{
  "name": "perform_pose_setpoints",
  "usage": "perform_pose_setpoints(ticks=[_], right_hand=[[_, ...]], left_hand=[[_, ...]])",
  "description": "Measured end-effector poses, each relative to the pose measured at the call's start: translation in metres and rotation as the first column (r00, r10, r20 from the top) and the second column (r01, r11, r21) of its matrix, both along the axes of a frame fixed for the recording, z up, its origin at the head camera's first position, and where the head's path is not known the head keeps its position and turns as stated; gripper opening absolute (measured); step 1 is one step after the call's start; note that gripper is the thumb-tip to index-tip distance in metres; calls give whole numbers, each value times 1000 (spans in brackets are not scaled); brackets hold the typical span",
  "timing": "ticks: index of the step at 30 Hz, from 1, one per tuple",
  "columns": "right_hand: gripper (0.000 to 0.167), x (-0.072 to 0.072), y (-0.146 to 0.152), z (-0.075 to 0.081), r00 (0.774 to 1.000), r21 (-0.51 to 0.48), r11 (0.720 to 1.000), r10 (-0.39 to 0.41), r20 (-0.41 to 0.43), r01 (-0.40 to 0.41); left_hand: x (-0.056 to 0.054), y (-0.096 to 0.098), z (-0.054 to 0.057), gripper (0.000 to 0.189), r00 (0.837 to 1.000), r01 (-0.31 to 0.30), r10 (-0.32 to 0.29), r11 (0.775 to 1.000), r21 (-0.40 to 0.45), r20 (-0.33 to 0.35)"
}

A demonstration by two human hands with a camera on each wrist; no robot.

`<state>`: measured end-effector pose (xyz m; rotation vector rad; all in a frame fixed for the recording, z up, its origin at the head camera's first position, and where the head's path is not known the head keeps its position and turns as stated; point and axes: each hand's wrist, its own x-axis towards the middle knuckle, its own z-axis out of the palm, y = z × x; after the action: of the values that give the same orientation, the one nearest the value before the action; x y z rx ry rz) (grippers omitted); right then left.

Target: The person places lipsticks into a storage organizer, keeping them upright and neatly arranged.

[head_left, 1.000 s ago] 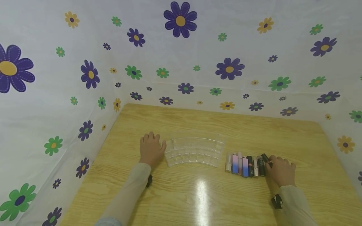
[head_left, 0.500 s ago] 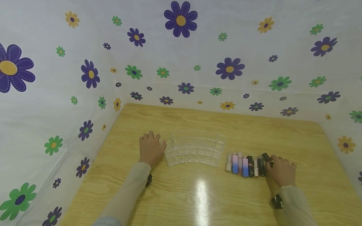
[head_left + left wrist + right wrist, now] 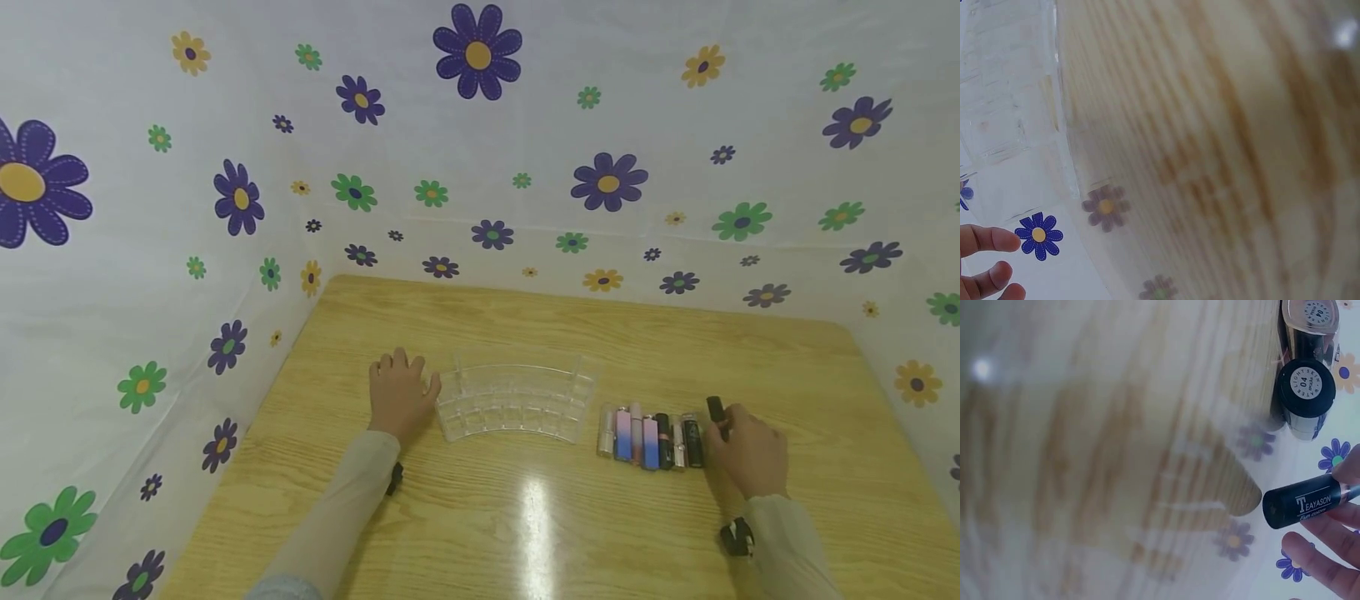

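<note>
A black lipstick tube (image 3: 716,407) with white lettering, read as TEAYASON in the right wrist view, is pinched between the thumb and fingers of my right hand (image 3: 750,454). It tilts above the table, apart from the row to its left. That row holds several lipsticks (image 3: 651,444), some pink-to-blue, others black or clear. At the left, my left hand (image 3: 400,396) rests on the table with loosely bent fingers, holding nothing. Its thumb lies close to the left edge of a clear curved organizer (image 3: 517,400) with small compartments; whether they touch, I cannot tell.
Everything lies on a wood-grain table (image 3: 420,533) with a glossy light reflection near its front. A white cloth with printed flowers (image 3: 517,125) stands round its back and sides. A dark wrist camera (image 3: 737,537) sits on the right wrist.
The black lipstick tube in my right hand has risen and turned more upright, moving slightly right from the row. My left hand and the organizer have stayed put.
</note>
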<state>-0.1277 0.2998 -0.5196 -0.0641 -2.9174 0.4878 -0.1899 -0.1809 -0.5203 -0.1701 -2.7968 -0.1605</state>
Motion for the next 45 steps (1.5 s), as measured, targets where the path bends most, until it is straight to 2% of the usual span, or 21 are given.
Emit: perform_pose_setpoints(ticks=[8, 16, 21, 27, 38, 45], right_hand=[[23, 1, -1, 3, 999, -38, 999, -24, -44, 23], [23, 4, 1, 3, 991, -61, 998, -3, -131, -5], [21, 6, -1, 8, 982, -127, 991, 4, -189, -28], [20, 4, -7, 19, 976, -150, 987, 17, -217, -50], [17, -5, -44, 45, 958, -227, 964, 70, -277, -136], [16, -13, -68, 49, 937, -258, 942, 124, -326, -214]], left_hand=[[1, 0, 1, 40, 1000, 7, -7, 1000, 7, -14], [0, 0, -2, 40, 1000, 3, -3, 1000, -6, -11], [-1, -1, -4, 40, 1000, 5, -5, 1000, -2, -20], [-2, -2, -6, 40, 999, 8, -8, 1000, -2, -37], [-1, -2, -1, 41, 999, 0, -1, 1000, -15, -34], [0, -1, -2, 41, 1000, 2, -2, 1000, -6, -17]])
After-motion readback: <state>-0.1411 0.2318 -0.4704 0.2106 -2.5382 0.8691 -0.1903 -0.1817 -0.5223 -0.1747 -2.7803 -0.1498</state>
